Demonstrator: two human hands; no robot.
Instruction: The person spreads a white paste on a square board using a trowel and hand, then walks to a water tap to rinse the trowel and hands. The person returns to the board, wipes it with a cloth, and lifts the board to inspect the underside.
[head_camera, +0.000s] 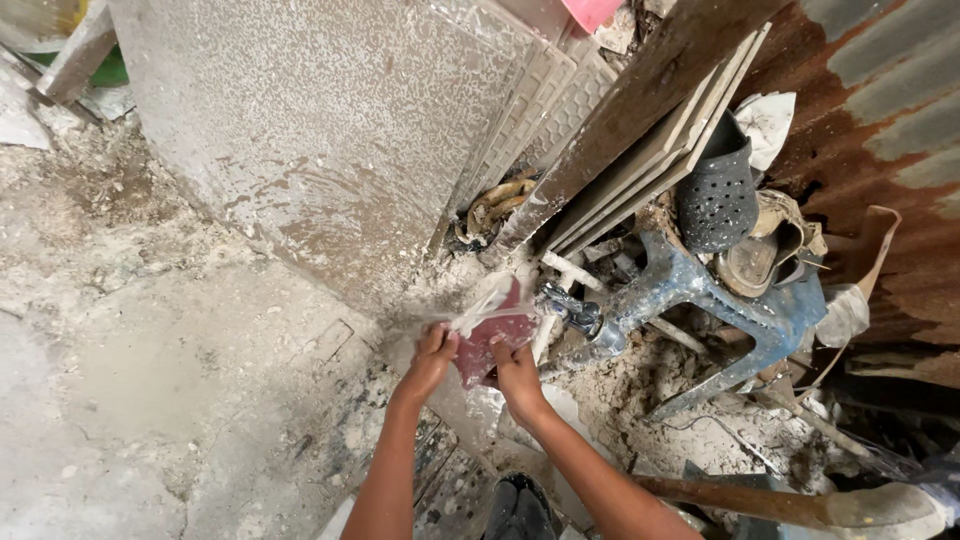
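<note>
My left hand (432, 358) and my right hand (517, 372) together hold a dark red flat piece (487, 340), like a small tile or sponge, under a metal tap (575, 312). Water streams over it and splashes white off its top edge. The tap sticks out low beside a white pipe (572, 270). My left fingers grip the piece's left edge, my right fingers its lower right edge.
A large speckled grey slab (320, 130) leans behind the tap, with ribbed tiles (540, 110) and a wooden plank (640, 90) beside it. A paint-spattered blue plastic stool (740, 310) lies at the right, with worn shoes (750, 255) and a perforated dark slipper (718, 195). Rusty corrugated sheet (880, 120) at far right. Wet, rubble-strewn ground.
</note>
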